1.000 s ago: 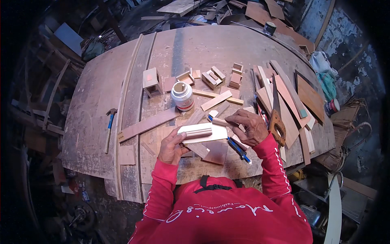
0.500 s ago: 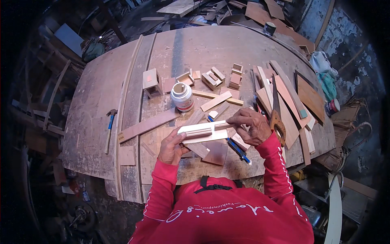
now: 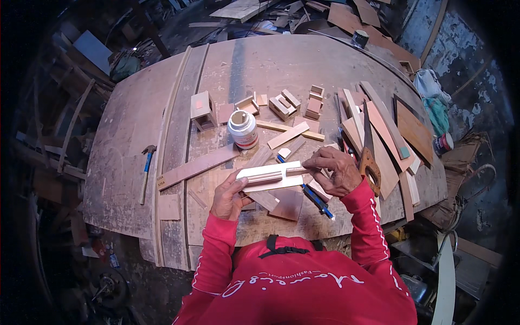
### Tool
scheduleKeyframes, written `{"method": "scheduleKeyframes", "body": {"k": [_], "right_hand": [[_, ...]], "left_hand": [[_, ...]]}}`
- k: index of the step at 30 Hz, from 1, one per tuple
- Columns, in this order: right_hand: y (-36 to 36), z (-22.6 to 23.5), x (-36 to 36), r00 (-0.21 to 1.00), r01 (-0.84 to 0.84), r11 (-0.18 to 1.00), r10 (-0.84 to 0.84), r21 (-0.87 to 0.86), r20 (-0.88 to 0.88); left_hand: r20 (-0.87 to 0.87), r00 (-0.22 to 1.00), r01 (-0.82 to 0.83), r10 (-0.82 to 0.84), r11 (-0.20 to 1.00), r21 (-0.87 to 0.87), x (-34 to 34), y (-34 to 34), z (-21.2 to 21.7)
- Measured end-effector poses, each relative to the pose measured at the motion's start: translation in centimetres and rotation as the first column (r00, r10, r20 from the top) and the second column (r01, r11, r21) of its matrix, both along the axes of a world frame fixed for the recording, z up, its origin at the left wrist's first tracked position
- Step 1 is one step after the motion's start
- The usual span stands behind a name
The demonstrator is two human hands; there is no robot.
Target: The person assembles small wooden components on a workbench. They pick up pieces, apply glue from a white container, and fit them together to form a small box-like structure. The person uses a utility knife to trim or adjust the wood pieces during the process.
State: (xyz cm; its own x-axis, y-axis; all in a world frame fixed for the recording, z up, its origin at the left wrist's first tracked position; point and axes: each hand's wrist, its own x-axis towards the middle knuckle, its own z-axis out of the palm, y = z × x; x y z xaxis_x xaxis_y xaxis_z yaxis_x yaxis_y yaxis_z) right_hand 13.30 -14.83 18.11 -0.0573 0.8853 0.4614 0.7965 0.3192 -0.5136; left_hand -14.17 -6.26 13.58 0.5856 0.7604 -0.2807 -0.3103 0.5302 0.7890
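Observation:
Over the near part of the workbench, my left hand (image 3: 226, 199) grips the left end of a pale flat wooden board (image 3: 291, 182). A layered wooden strip (image 3: 263, 177) lies along the board's left half. My right hand (image 3: 338, 172) pinches a thin wooden piece (image 3: 295, 170) at the board's far right, in line with that strip. Its right end is hidden by my fingers. Just beyond the board stands an open white jar (image 3: 242, 130). A blue-and-black tool (image 3: 318, 201), its kind unclear, lies below my right hand.
A handsaw (image 3: 370, 157) rests against long wood offcuts (image 3: 387, 127) on the right. Small wooden box-like pieces (image 3: 284, 104) stand farther back. A hammer (image 3: 146, 173) lies left, beside a long wooden batten (image 3: 172, 119). A plank (image 3: 199, 167) crosses the bench's left middle.
My right hand has shifted the thin wooden piece slightly; it now sits more over the board's right end. My left hand and the board have barely moved.

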Motion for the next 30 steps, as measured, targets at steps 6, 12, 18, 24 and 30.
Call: {"method": "scheduleKeyframes", "body": {"k": [6, 12, 18, 24, 30], "right_hand": [[-0.1, -0.1, -0.1, 1.000, -0.001, 1.000, 0.001, 0.014, 0.028], [0.1, 0.1, -0.1, 0.999, -0.012, 0.999, 0.009, 0.046, 0.052], [0.7, 0.2, 0.3, 0.997, -0.005, 1.000, 0.004, 0.014, 0.081], [1.2, 0.6, 0.3, 0.994, -0.037, 0.999, 0.037, -0.004, 0.106], [1.3, 0.7, 0.2, 0.994, -0.040, 0.999, 0.042, -0.027, 0.104]], "left_hand": [[-0.022, 1.000, -0.012, 0.012, 1.000, 0.010, -0.1, -0.2, -0.2], [-0.008, 1.000, 0.000, 0.000, 1.000, -0.002, -0.2, -0.2, -0.3], [-0.006, 1.000, 0.002, -0.003, 1.000, -0.016, 0.1, -0.3, -0.1], [-0.016, 1.000, 0.013, -0.013, 1.000, -0.010, 0.1, -0.4, -0.1], [0.007, 1.000, 0.006, -0.006, 1.000, -0.020, 0.1, -0.3, 0.1]]}}
